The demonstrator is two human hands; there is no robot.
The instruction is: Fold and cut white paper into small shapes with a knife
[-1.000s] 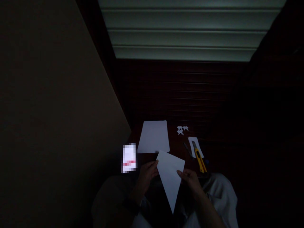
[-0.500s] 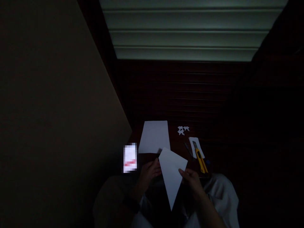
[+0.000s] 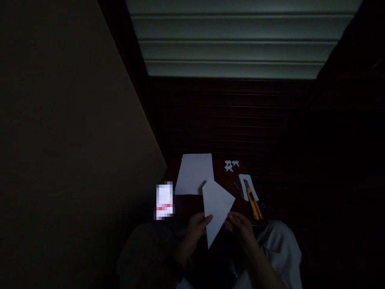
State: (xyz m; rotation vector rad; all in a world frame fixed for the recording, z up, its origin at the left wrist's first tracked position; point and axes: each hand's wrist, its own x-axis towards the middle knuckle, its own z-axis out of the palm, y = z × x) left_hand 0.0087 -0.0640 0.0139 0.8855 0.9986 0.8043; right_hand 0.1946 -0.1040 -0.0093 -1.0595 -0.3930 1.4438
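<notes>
kite-shaped paper: i see it [image 3: 217, 204] held up between the hands, in front of the table, its far corner overlapping the white sheets [image 3: 194, 172] in my view.
long axis: runs from the far corner toward the lap, narrow tip nearest the body; most of the paper extends beyond the left thumb.
left hand: the nearer one [image 3: 197, 228], clamped on the left edge, thumb on top.
right hand: fingertips [image 3: 229, 216] at the right edge, below the side corner; i cannot tell whether this hand [image 3: 240, 224] pinches it.
table: small paper figures [image 3: 229, 165] clustered beyond, yellow cutter [image 3: 254, 202] partly over narrow papers [image 3: 244, 182] to the right, a pixelated bright thing [image 3: 164, 200] to the left.
containers: i make out none.
</notes>
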